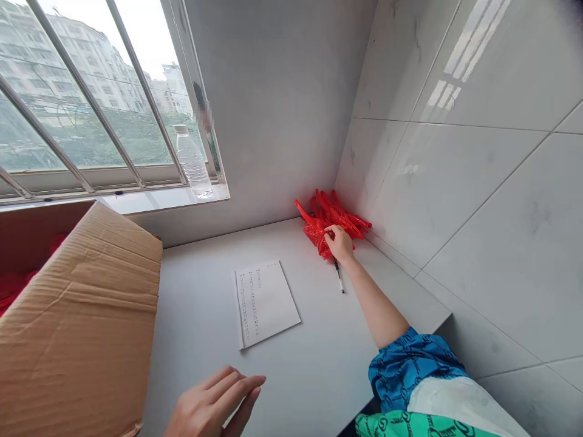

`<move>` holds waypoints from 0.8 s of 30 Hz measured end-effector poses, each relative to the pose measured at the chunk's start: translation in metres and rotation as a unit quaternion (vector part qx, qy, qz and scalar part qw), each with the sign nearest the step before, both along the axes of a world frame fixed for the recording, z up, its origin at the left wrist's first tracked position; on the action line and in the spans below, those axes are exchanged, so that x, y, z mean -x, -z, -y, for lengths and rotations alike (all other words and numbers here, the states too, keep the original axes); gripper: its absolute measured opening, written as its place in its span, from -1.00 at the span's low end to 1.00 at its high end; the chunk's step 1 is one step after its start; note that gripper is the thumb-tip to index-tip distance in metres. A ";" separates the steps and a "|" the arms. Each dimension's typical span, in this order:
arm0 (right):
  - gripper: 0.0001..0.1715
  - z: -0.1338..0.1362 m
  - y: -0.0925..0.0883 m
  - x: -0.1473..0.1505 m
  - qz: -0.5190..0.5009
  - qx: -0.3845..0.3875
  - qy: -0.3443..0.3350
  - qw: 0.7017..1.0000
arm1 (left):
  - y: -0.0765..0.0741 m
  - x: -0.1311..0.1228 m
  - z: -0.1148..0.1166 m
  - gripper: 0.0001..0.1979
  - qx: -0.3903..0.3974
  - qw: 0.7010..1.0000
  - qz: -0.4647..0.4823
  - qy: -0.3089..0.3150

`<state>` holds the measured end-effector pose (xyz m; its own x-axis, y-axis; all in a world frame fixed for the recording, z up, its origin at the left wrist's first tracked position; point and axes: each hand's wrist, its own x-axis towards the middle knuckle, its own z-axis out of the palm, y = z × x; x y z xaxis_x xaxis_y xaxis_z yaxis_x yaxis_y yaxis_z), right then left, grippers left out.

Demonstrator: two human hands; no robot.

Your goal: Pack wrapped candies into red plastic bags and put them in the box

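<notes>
Red plastic bags (334, 212) — in right hand (339, 243) — paper sheet (266, 303) unreadable

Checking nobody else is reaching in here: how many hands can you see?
2. The right hand is on a red plastic bundle by the tiled wall; the left hand is low over the white counter, beside a cardboard box. Others could be out of view.

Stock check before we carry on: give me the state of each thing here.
Right hand: pinching the red plastic bags.
Red plastic bags: bunched in the counter corner.
Left hand: open, beside the cardboard box.
Cardboard box: open, red material inside.
Pen: lying on the counter.
Printed paper: lying flat.
Plastic water bottle: upright on the windowsill.
</notes>
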<state>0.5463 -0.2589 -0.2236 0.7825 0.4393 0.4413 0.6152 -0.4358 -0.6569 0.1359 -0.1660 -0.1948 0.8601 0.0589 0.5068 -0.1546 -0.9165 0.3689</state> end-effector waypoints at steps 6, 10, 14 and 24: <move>-0.75 -0.012 -0.034 0.061 0.035 -0.066 -0.165 0.984 | -0.028 -0.021 -0.013 -0.74 0.040 0.995 0.041 -0.079; -0.75 -0.018 -0.013 0.112 0.005 -0.034 -0.303 0.952 | -0.036 -0.041 -0.020 -0.73 0.075 0.975 0.101 -0.185; -0.75 -0.015 0.018 0.146 -0.007 0.047 -0.379 0.924 | -0.017 -0.054 -0.037 -0.73 0.072 0.962 0.030 -0.260; -0.71 -0.017 0.030 0.180 0.063 0.008 -0.335 0.940 | 0.040 -0.054 -0.055 -0.75 0.035 0.983 -0.061 -0.169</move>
